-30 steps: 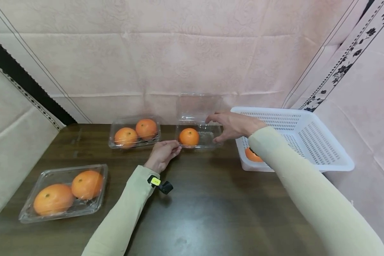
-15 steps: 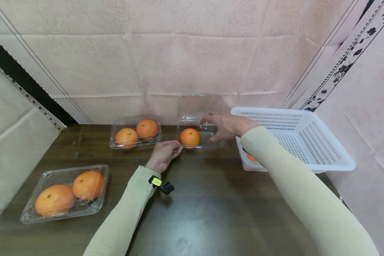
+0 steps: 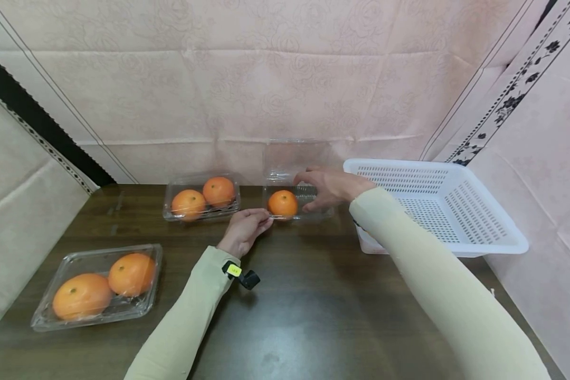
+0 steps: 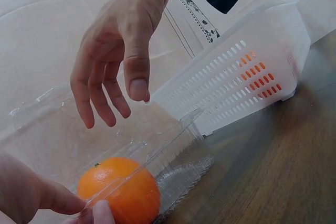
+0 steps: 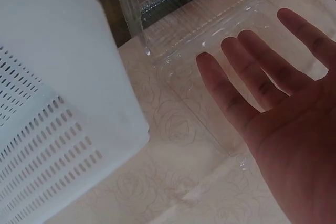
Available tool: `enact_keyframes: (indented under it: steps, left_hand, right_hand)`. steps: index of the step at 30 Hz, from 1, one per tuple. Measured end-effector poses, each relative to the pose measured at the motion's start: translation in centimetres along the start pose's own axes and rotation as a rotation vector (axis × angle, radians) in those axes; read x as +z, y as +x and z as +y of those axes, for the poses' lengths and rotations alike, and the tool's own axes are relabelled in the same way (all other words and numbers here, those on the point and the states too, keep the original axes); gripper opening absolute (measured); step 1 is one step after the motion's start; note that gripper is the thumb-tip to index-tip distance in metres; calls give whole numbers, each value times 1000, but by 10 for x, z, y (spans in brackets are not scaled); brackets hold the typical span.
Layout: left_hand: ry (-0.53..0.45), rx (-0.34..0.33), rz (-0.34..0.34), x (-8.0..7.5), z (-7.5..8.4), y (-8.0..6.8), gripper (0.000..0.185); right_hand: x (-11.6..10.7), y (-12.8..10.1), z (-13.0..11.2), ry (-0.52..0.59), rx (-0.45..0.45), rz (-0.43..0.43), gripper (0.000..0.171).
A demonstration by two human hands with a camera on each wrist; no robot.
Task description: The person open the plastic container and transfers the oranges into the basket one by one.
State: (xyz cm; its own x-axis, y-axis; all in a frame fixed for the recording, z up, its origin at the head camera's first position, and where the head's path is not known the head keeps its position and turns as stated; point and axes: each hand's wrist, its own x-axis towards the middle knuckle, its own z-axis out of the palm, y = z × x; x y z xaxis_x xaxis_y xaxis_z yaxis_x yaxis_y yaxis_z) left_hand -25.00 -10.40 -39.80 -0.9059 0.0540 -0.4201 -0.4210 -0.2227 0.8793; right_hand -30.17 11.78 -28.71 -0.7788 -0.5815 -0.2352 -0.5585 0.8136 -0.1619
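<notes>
An orange (image 3: 283, 204) sits in the left half of a clear plastic clamshell box (image 3: 296, 157), whose lid stands up against the cloth behind. My left hand (image 3: 244, 232) pinches the box's front left rim between thumb and fingers, also seen close to the orange in the left wrist view. Over the right half of the box is my right hand (image 3: 331, 186), palm down, fingers spread and loosely bent. Nothing is in it; in the left wrist view its fingers (image 4: 97, 95) hang apart above the orange.
Right of the box stands a white slotted basket (image 3: 480, 211), with orange fruit showing through its slots (image 4: 260, 80). On the left are two closed clear boxes, one farther (image 3: 235, 198) and one nearer (image 3: 154, 264), each holding two oranges. Patterned cloth (image 3: 285, 79) hangs behind the table (image 3: 285, 316).
My right hand has moved a little left, from the basket side to over the clamshell and nearer the orange. The left hand keeps its pinch on the rim.
</notes>
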Motion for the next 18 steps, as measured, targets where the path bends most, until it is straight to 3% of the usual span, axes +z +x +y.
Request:
enact_keyframes:
  steps: [18]
  left_hand:
    - [-3,-18,-10,-1,1,0,33]
  right_hand:
    - [6,15,-12,-2,-74,2,62]
